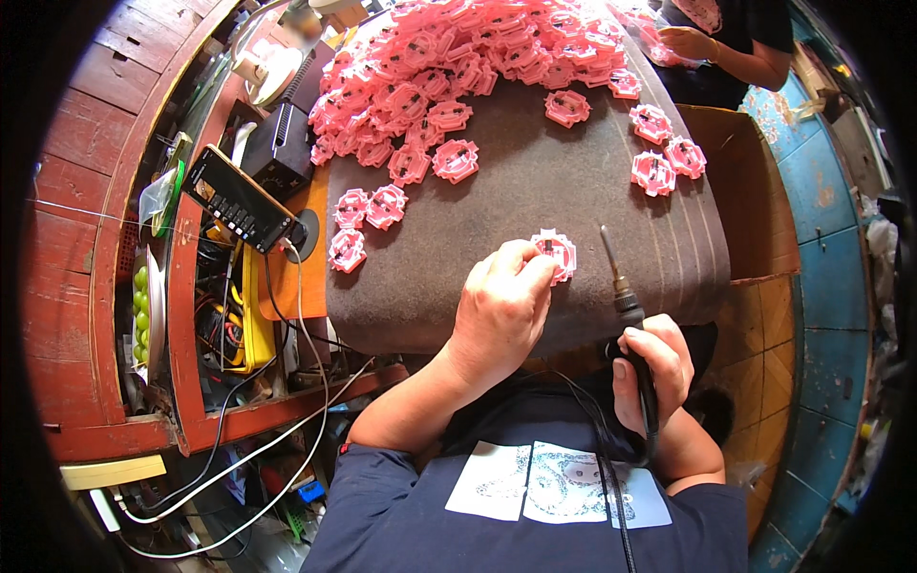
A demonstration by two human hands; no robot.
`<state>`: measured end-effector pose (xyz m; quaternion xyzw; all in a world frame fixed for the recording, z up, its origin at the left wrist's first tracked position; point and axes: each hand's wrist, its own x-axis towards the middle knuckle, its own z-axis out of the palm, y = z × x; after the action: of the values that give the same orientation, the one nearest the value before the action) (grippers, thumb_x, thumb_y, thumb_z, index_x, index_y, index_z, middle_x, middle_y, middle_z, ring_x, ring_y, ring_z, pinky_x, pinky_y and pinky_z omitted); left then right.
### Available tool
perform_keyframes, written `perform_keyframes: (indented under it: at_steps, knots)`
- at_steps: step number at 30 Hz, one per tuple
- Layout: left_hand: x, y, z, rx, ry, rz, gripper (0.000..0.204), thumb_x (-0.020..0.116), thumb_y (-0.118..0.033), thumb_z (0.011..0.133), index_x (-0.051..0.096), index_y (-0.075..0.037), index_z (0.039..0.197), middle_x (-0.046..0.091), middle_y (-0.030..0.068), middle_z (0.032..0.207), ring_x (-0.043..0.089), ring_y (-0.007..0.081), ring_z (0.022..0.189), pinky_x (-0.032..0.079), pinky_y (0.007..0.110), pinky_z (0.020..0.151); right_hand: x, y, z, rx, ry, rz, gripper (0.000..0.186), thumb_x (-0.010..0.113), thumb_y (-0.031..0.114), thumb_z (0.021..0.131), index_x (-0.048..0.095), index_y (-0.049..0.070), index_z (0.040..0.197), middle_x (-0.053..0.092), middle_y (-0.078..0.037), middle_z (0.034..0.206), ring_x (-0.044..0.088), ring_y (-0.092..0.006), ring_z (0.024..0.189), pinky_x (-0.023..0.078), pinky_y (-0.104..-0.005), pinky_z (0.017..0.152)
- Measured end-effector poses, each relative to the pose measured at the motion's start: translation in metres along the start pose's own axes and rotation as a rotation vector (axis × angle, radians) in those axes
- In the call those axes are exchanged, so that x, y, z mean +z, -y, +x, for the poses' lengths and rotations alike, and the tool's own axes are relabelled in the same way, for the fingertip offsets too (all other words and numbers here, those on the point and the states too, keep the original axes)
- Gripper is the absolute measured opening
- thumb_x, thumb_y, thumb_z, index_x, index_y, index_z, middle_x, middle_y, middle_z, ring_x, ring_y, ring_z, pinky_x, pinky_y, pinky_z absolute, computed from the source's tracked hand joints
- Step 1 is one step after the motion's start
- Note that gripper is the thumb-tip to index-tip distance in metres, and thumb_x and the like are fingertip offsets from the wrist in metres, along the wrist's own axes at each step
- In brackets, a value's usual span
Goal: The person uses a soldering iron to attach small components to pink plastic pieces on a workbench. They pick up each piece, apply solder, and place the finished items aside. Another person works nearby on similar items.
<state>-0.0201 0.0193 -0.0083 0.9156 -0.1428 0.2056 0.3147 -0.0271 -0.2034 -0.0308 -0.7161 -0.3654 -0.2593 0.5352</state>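
The left hand (pixel 501 307) pinches a pink plastic piece (pixel 557 254) against the dark mat (pixel 535 191) on the worktop, while the right hand (pixel 651 368) grips a soldering iron (pixel 626 306), tip raised beside it.

phone screen (pixel 239 199) | left of grey mat | tilted rectangle, dark, lit

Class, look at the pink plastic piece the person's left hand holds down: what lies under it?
The pink piece rests on the dark grey mat. The left hand covers its near edge, so anything under there is hidden.
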Motion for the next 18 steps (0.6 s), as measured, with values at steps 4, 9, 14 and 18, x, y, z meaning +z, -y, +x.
perform_keyframes:
  at_steps: [4, 9, 14, 18]
  knots:
    - [-0.001, 0.0, 0.001, 0.011, -0.007, 0.006, 0.018, 0.074, 0.002, 0.088, 0.069, -0.002, 0.105, 0.067, 0.0181, 0.106, 0.07, 0.0393, 0.09, 0.058, 0.045, 0.08, 0.005, -0.005, -0.002, 0.03, -0.011, -0.016, 0.033, 0.073, -0.004, 0.093, 0.067, -0.003, 0.126, 0.069, -0.019, 0.1, 0.066, -0.026, 0.078, 0.054, -0.034, 0.068]
    - [-0.001, 0.0, 0.0, 0.007, -0.004, -0.002, 0.018, 0.074, 0.003, 0.088, 0.069, -0.002, 0.105, 0.067, 0.0181, 0.107, 0.069, 0.0395, 0.09, 0.057, 0.046, 0.079, 0.008, -0.016, -0.004, 0.09, -0.036, 0.081, 0.03, 0.069, -0.005, 0.097, 0.067, -0.002, 0.127, 0.073, -0.013, 0.088, 0.069, -0.0226, 0.073, 0.055, -0.0319, 0.067]
    - [-0.001, 0.0, 0.0, 0.013, -0.003, 0.002, 0.019, 0.073, 0.003, 0.088, 0.069, -0.002, 0.106, 0.067, 0.0181, 0.108, 0.07, 0.0395, 0.091, 0.057, 0.046, 0.08, 0.024, -0.029, 0.013, -0.028, -0.012, -0.06, 0.031, 0.068, -0.008, 0.091, 0.065, -0.001, 0.121, 0.073, -0.018, 0.104, 0.071, -0.0307, 0.08, 0.056, -0.0394, 0.07]
    - [0.0, -0.001, 0.0, 0.004, -0.011, -0.008, 0.018, 0.073, 0.002, 0.088, 0.069, -0.002, 0.105, 0.068, 0.018, 0.108, 0.07, 0.0396, 0.092, 0.058, 0.046, 0.08, 0.035, -0.029, 0.026, 0.002, 0.054, -0.187, 0.049, 0.076, -0.003, 0.079, 0.06, 0.0, 0.126, 0.071, -0.023, 0.113, 0.068, -0.0421, 0.088, 0.054, -0.0489, 0.079]
